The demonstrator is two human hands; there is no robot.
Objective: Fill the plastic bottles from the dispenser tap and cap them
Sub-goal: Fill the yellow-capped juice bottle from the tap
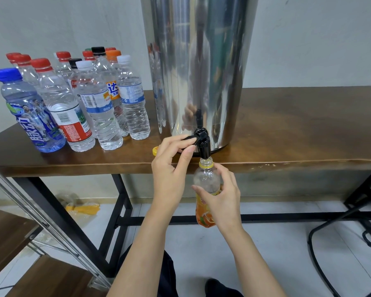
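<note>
A tall steel dispenser (197, 67) stands on the brown table (287, 133), its black tap (202, 144) jutting over the front edge. My left hand (169, 168) pinches the tap's black lever between thumb and fingers. My right hand (221, 196) grips an uncapped clear bottle with an orange label (206, 181), its mouth held right under the spout. A yellow cap (155, 150) lies on the table behind my left hand, partly hidden. Several capped bottles (77, 103) stand grouped at the table's left.
The table stands on a black metal frame (120, 211). A black chair base (351, 232) is on the floor at right. A wooden shelf with a metal rail (30, 221) sits at lower left. Yellow wrapping (81, 207) lies on the floor under the table.
</note>
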